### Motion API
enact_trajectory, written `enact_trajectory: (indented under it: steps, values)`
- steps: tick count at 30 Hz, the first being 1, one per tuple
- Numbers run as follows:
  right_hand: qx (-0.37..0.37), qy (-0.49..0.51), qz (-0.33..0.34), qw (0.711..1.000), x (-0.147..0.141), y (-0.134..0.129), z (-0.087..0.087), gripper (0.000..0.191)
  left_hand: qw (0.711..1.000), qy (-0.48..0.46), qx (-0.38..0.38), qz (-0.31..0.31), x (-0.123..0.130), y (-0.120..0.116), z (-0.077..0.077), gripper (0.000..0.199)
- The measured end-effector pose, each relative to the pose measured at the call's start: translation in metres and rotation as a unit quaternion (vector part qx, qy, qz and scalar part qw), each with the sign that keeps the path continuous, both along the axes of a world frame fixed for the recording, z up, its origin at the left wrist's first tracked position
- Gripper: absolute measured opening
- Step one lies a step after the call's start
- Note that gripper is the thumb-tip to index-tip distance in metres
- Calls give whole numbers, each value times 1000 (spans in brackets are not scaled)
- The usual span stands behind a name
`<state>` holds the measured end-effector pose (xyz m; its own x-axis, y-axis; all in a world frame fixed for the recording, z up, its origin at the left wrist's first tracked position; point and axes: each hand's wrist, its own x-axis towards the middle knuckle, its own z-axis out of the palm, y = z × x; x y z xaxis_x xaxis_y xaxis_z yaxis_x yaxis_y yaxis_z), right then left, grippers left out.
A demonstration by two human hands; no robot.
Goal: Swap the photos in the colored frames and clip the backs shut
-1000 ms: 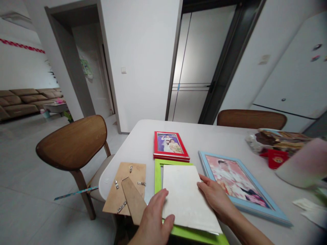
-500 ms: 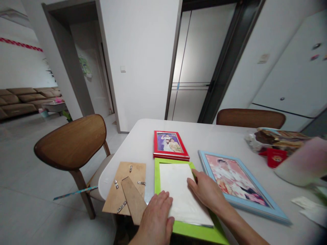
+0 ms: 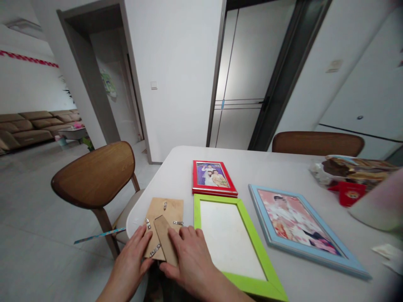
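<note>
Backboard (image 3: 173, 213) between left hand (image 3: 131, 253) and right hand (image 3: 192, 253), both in a thumb-and-finger pinch at its near end.

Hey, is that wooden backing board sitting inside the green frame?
No, the wooden backing board is to the left of the green frame, with the left hand and right hand on it.

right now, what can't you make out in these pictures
In the head view:
Wooden board: underside, facing away; lower right part, behind the right hand.
White sheet: underside, facing down.
Green frame: near left corner, behind the right forearm.
Pinkish object: remainder, cut off by the right edge.
</note>
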<state>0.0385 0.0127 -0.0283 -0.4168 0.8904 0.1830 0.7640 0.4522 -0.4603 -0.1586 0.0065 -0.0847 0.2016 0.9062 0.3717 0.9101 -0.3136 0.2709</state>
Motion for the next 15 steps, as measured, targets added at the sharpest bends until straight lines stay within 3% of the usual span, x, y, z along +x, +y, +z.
enact_trajectory:
  steps: [2, 5, 10, 15]
  values:
    - [-10, 21, -3, 1000, -7, 2, -3, 53, 1000, -4, 17, 0, 4, 1, 2, 49]
    - [-8, 98, -6, 995, 7, 3, 0, 56, 998, -21, 51, -22, 20, -2, 16, 44]
    - [-1, 122, -22, 992, 71, -14, 14, 46, 991, -55, 73, -98, 70, -11, 38, 45]
    - [-22, 80, -83, 993, 134, -26, 8, 36, 980, -78, 1, -181, 125, -9, 39, 43]
